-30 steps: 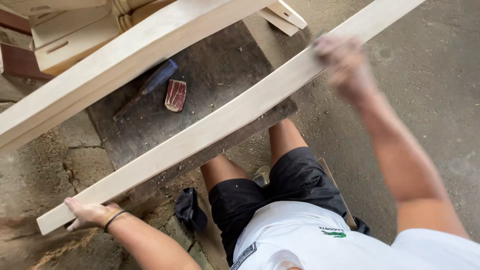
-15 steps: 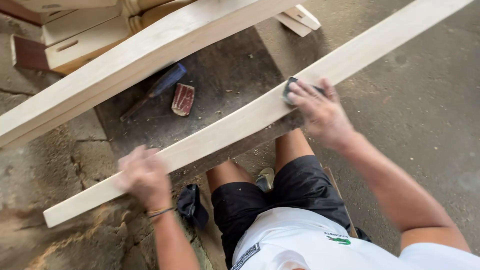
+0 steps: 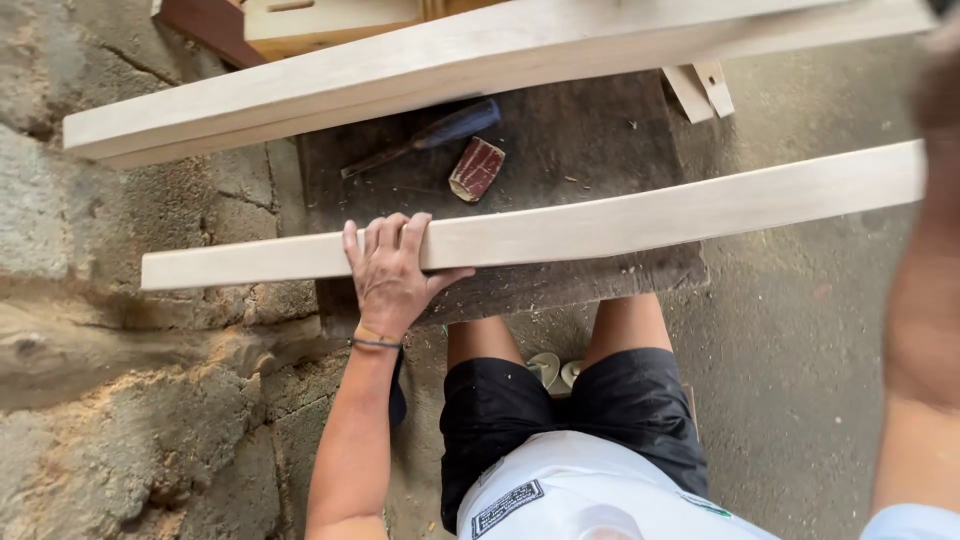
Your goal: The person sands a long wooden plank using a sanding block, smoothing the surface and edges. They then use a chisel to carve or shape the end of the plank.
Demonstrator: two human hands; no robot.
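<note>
A long pale wooden plank (image 3: 650, 215) lies across the front of a dark, worn workbench (image 3: 560, 150). My left hand (image 3: 390, 270) grips the plank left of its middle, fingers curled over the far edge and thumb along the near edge. My right arm is a blur at the right edge, raised above the plank's right end. My right hand (image 3: 942, 75) is smeared near the top right corner, with a dark scrap just above it. What that hand holds cannot be made out.
A blue-handled chisel (image 3: 430, 135) and a folded reddish piece of sandpaper (image 3: 477, 168) lie on the bench behind the plank. A thicker pale beam (image 3: 450, 60) crosses the top. Small wood offcuts (image 3: 705, 90) sit at the right, rough stone blocks (image 3: 120, 400) at the left.
The view swung so the plank now lies nearly level. My left hand moved up the plank and gripped it near the middle. My right hand lifted off the plank toward the top right.
</note>
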